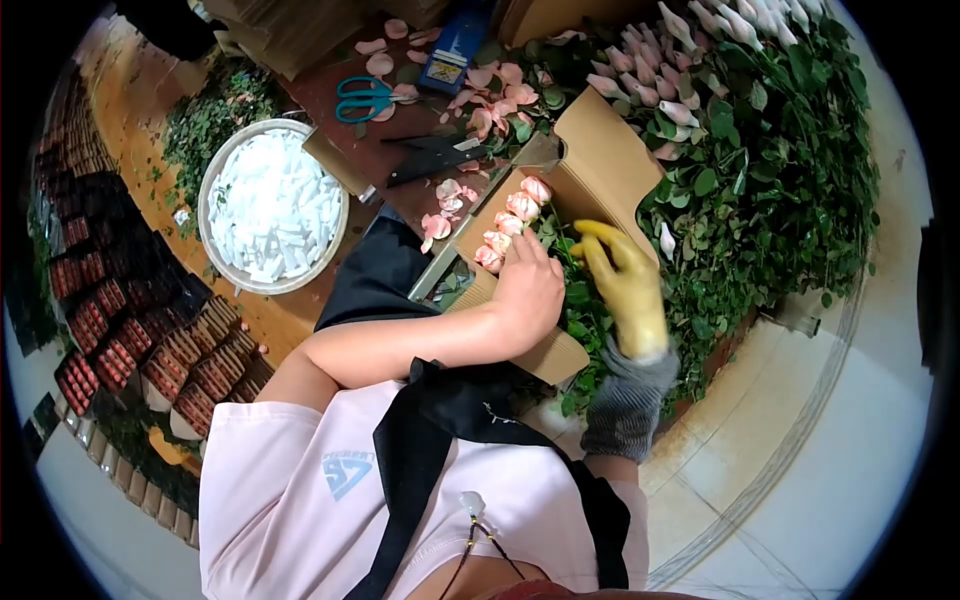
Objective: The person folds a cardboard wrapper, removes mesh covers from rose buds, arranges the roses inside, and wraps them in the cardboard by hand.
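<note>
My bare left hand (pixel 531 290) reaches across from the left, its fingers extended and lying against a row of pink roses (pixel 520 207). These roses lie on a sheet of brown cardboard (pixel 475 235), their green stems running off to the right under my hand. My right hand (pixel 627 285), in a yellow glove with a grey knitted cuff, hovers over the leaves just right of the stems. Its thumb and fingers are curved and apart, and I see nothing in them. Another upright cardboard piece (pixel 600 140) stands behind the roses.
White tubes fill a round tub (pixel 203 215) at the left. Teal-handled scissors (pixel 365 100), black shears (pixel 430 158), a blue box (pixel 456 50) and loose petals (pixel 490 115) lie on the table. At right is a big leafy pile of wrapped rosebuds (pixel 680 112). Bundled roses (pixel 100 300) line the far left.
</note>
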Tool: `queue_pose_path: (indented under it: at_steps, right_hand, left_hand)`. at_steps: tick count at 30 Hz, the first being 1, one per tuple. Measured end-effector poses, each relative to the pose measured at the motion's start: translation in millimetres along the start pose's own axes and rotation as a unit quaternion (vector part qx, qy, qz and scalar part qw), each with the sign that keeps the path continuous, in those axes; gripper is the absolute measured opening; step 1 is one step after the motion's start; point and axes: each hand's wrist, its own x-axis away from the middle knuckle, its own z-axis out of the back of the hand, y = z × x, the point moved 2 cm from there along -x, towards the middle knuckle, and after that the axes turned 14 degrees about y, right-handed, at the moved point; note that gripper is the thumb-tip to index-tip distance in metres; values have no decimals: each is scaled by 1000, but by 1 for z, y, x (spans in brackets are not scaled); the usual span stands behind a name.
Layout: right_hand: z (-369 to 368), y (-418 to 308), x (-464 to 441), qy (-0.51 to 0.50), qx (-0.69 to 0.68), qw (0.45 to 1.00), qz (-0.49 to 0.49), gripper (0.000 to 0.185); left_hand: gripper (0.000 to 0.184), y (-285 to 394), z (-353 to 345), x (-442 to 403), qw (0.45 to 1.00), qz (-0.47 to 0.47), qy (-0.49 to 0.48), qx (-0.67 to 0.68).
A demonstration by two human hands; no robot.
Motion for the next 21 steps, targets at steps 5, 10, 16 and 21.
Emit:
queue_pose_path:
  at_steps: [5, 10, 16, 21]
  right_hand:
    - [-64, 26, -12, 10, 428, 899, 87, 37]
    - [-74, 43, -14, 9, 423, 900, 101, 33]
    - [-75, 46, -15, 10, 417, 903, 105, 32]
    - [-75, 48, -12, 23, 418, 904, 92, 34]
  left_hand:
    - [29, -1, -4, -15, 998, 23, 12, -60]
    - [33, -4, -15, -12, 998, 20, -39, -45]
    - [35, -8, -10, -13, 999, -6, -36, -18]
    - [36, -8, -11, -12, 1000, -2, -29, 1]
